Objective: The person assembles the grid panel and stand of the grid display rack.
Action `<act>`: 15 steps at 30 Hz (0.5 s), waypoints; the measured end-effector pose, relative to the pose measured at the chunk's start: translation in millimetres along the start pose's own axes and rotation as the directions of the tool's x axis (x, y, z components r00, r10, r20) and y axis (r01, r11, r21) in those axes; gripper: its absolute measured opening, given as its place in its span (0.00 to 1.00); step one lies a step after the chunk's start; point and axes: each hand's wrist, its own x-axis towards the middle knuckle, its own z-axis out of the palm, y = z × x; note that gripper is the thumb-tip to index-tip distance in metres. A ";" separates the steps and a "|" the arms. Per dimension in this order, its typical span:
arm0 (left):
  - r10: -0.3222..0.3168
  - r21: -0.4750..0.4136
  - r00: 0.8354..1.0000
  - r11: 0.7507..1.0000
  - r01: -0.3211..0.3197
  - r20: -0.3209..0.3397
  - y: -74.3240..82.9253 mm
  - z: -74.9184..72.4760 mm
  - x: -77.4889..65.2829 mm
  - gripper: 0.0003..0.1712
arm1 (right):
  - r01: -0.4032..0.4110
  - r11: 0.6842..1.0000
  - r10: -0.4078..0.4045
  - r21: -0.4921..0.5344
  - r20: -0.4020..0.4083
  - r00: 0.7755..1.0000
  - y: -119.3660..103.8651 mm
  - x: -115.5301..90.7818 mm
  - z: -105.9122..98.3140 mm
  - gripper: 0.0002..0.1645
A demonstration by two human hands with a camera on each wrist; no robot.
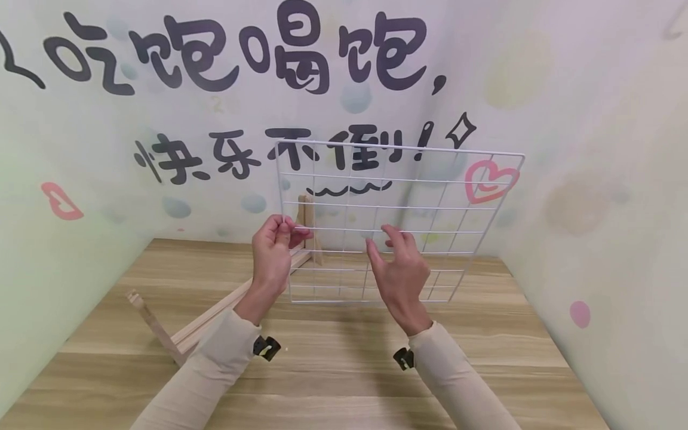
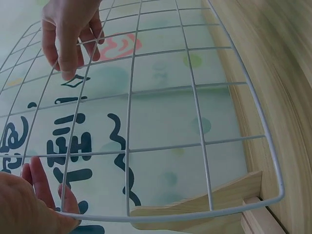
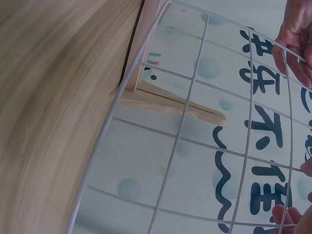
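A white wire grid panel (image 1: pixel 355 229) is held up above the wooden table, tilted, with its lower edge over the tabletop. My left hand (image 1: pixel 272 254) grips its left edge, thumb on the near side and fingers behind the wire. The right hand (image 1: pixel 400 275) is at the middle of the panel, thumb and fingers spread apart. Seen from the left wrist, fingers of this right hand (image 2: pixel 70 34) overlap the wires near the far end. Behind the left forearm lies a wooden stand (image 1: pixel 209 316), a long bar with an upright piece at each end.
The wood-grain tabletop (image 1: pixel 322 382) runs back to a printed wall (image 1: pixel 226 113) with large black characters. Side walls (image 1: pixel 607 239) close in on both sides. A dark wrist mount (image 1: pixel 267 347) sits at the left cuff, another (image 1: pixel 404 358) at the right.
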 end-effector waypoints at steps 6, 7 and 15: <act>-0.007 -0.034 1.000 0.999 0.007 0.012 -0.5 0.8 -0.5 0.11 | -0.030 0.999 0.030 0.011 -0.010 0.999 -0.7 6.2 -1.8 0.15; -0.006 -0.036 1.000 0.999 0.007 0.015 -0.4 0.9 -0.4 0.10 | -0.031 0.999 0.031 0.013 -0.008 0.999 -0.9 7.4 -2.4 0.15; 0.018 -0.023 0.996 1.000 -0.016 0.084 2.0 -0.4 -1.3 0.10 | -0.044 0.998 0.044 0.044 -0.012 0.999 -0.2 13.7 -6.4 0.15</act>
